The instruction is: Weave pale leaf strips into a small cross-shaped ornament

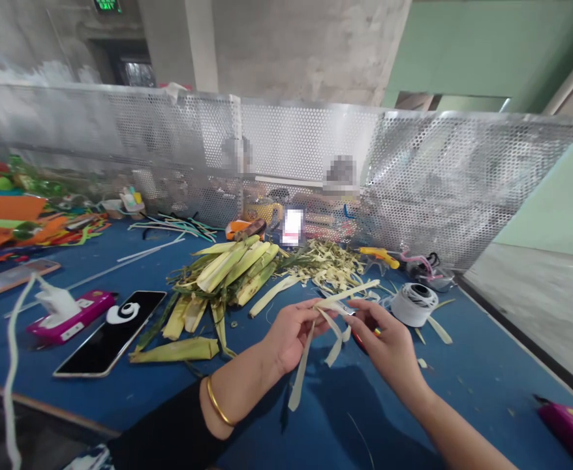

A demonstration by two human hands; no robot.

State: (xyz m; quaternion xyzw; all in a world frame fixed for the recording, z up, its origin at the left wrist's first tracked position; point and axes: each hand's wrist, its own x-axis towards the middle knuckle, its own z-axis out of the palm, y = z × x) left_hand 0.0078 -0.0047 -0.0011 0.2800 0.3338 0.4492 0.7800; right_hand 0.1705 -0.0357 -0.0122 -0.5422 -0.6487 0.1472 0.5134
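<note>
My left hand (299, 333) is closed, pinching several pale corn husk strips (302, 372) above the table. The strips fan out, with ends hanging down and one reaching up to the right. Close beside it, my right hand (382, 329) is closed, its fingertips near the strips around a small tool (349, 312) with a shiny metal end. Red and yellow parts show below those fingers; whether they belong to that tool I cannot tell. Behind my left hand lies a pile of corn husks (237, 267), and shredded husk (333, 264) is heaped to its right.
A spool of white cord (414, 304) stands right of my hands. To the left lie a large phone (113, 336) and a magenta tissue pack (74, 320). A yellow glue gun (379, 256) lies at the back, before a perforated metal screen (286, 143). Another magenta pack (570, 424) is at right.
</note>
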